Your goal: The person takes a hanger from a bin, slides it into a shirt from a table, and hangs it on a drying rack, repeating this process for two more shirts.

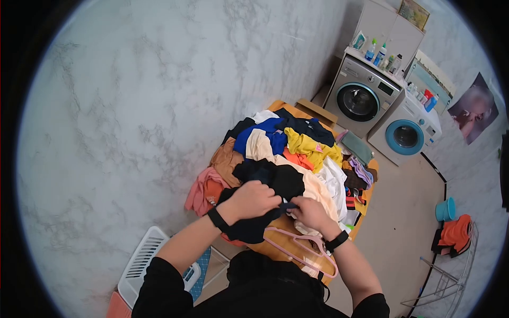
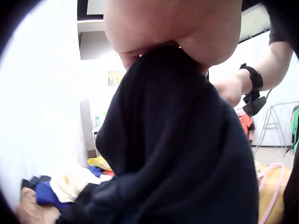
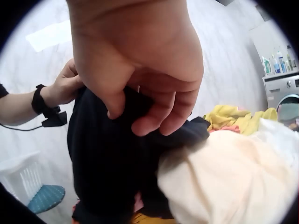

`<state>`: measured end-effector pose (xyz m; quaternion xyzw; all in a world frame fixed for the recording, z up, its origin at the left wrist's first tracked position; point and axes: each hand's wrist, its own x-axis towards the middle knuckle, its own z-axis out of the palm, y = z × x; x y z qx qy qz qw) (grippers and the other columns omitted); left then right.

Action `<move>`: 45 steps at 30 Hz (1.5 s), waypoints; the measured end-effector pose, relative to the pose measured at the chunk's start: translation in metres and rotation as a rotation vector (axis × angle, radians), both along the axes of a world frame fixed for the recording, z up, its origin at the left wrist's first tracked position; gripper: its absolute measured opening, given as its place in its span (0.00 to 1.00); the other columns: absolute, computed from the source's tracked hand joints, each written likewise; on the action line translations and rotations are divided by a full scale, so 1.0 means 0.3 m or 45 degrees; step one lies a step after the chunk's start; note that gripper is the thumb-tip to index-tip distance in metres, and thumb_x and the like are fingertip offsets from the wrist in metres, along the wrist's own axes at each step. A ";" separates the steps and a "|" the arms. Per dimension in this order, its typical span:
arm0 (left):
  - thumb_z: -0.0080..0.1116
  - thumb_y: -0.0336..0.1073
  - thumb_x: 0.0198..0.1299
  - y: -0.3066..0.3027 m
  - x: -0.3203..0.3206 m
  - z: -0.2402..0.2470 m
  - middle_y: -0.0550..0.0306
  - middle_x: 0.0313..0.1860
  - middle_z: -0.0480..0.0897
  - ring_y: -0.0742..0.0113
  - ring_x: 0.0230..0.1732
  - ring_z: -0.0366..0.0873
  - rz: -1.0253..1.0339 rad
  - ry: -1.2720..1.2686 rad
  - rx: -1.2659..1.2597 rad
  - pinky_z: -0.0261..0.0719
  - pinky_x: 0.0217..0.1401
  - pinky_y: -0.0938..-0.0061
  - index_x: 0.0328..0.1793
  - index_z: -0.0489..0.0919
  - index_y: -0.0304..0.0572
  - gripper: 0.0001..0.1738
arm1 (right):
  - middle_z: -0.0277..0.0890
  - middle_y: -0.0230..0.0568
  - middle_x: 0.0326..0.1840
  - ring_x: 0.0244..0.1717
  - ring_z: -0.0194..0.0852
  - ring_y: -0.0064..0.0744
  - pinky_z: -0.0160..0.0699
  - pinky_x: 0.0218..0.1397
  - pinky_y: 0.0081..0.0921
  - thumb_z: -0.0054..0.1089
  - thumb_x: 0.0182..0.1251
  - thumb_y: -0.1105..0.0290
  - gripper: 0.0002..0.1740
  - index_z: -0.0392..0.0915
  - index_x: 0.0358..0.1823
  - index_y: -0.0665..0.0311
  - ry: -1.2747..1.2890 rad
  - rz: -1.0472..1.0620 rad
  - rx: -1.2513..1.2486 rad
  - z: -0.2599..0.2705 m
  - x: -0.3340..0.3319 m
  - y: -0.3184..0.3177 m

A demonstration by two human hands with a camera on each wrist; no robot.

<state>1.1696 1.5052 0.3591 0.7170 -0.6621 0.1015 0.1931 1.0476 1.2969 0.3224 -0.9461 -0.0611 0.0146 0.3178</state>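
Note:
A black-navy garment (image 2: 177, 140) hangs in folds from both hands above the front of a clothes pile. My left hand (image 1: 252, 200) pinches its upper edge, the fingertips largely hidden by the hand in the left wrist view. Close by on the right, my right hand (image 1: 312, 213) grips another part of the edge, with thumb and fingers curled round the cloth (image 3: 107, 149) in the right wrist view. Just below the hands a pink hanger (image 1: 275, 229) lies on the wooden table (image 1: 260, 248). A cream garment (image 3: 229, 177) lies beside the dark cloth.
The pile holds blue (image 1: 249, 139), yellow (image 1: 305, 148), white and tan clothes. A white plastic basket (image 1: 139, 265) stands at lower left. Two washing machines (image 1: 350, 82) with bottles on top stand at the back right. A metal rack (image 1: 448, 283) and blue bucket (image 1: 445, 209) are at right.

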 end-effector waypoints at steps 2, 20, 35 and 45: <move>0.61 0.40 0.56 0.027 0.094 0.070 0.60 0.21 0.75 0.59 0.26 0.79 0.115 -0.087 0.045 0.73 0.29 0.64 0.32 0.75 0.51 0.07 | 0.77 0.44 0.35 0.38 0.79 0.51 0.78 0.41 0.41 0.60 0.63 0.66 0.07 0.78 0.40 0.60 -0.076 -0.080 -0.180 0.093 0.073 -0.042; 0.51 0.25 0.58 0.198 0.307 0.560 0.49 0.39 0.78 0.43 0.43 0.78 0.551 0.035 -0.172 0.77 0.44 0.59 0.55 0.77 0.52 0.19 | 0.76 0.41 0.34 0.37 0.78 0.47 0.77 0.37 0.36 0.61 0.61 0.69 0.05 0.79 0.37 0.60 -0.825 -0.375 -0.474 0.634 0.256 -0.212; 0.59 0.35 0.54 0.077 -0.142 0.002 0.40 0.34 0.83 0.45 0.39 0.82 0.086 1.109 0.386 0.79 0.43 0.60 0.44 0.81 0.33 0.15 | 0.64 0.53 0.60 0.41 0.81 0.39 0.81 0.41 0.31 0.63 0.62 0.74 0.23 0.68 0.57 0.66 -0.352 -0.865 0.230 -0.003 -0.182 -0.136; 0.58 0.34 0.60 -0.140 -0.295 0.026 0.52 0.31 0.83 0.60 0.32 0.83 -0.248 1.492 0.379 0.79 0.38 0.68 0.46 0.81 0.38 0.11 | 0.74 0.20 0.37 0.33 0.69 0.08 0.68 0.36 0.10 0.57 0.71 0.75 0.06 0.74 0.47 0.61 0.376 -0.551 1.544 0.070 -0.237 -0.039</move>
